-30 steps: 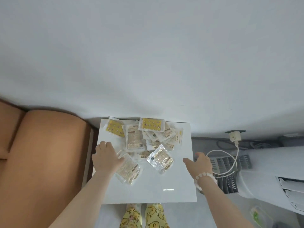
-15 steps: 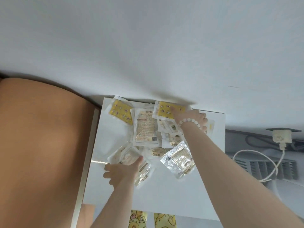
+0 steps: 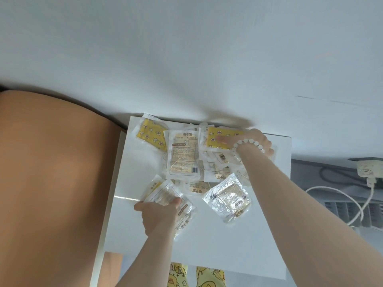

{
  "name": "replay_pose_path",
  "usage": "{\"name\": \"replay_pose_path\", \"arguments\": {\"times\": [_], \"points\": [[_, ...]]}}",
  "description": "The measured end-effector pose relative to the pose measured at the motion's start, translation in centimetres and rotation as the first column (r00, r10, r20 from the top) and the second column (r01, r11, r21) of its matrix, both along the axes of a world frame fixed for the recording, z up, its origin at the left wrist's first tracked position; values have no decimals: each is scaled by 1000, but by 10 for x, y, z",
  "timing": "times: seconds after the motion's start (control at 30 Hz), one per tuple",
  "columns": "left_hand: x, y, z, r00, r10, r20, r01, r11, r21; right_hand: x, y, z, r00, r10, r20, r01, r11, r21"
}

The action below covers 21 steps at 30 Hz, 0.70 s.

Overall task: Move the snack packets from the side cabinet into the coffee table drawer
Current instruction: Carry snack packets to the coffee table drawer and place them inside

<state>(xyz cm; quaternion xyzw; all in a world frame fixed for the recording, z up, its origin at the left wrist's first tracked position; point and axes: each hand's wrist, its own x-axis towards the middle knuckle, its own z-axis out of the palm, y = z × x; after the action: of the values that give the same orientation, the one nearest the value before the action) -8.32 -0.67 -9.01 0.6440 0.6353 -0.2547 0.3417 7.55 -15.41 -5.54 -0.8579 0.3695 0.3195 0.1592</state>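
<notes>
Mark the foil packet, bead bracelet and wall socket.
foil packet (image 3: 227, 196): head view, its centre.
bead bracelet (image 3: 251, 141): head view, one bead.
wall socket (image 3: 365, 169): head view, its face.

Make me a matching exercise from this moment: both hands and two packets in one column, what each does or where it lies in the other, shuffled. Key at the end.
Column one
1. left hand
2. right hand
3. silvery packet
4. left yellow packet

Column two
A. lies untouched at the far left corner of the cabinet top
B. thumb lies on the right yellow packet
C. grips a clear packet at the pile's near left
D. lies beside the right forearm, no hand on it

Pairs: 1-C, 2-B, 3-D, 4-A
</notes>
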Motion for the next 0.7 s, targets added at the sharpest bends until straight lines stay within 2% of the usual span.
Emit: {"name": "replay_pose_path", "arguments": {"times": [0.17,0.3,0.5,0.63,0.7], "points": [[-1,-6,4,998,-28,58,26,999,35,-10,-11,-5,993,87,85,-78,992,-100],[-1,-8,6,997,-37,63,34,998,48,-19,-9,-5,987,61,151,-53,997,-60],[-2,-12,7,997,-32,77,27,998,61,-29,-4,-6,976,108,192,-94,992,-80],[-2,-12,7,995,-34,90,28,997,68,-36,-4,-4,965,186,184,-160,976,-147],[-3,-13,6,995,-32,99,25,997,71,-35,-6,0,968,172,182,-154,982,-110]]}}
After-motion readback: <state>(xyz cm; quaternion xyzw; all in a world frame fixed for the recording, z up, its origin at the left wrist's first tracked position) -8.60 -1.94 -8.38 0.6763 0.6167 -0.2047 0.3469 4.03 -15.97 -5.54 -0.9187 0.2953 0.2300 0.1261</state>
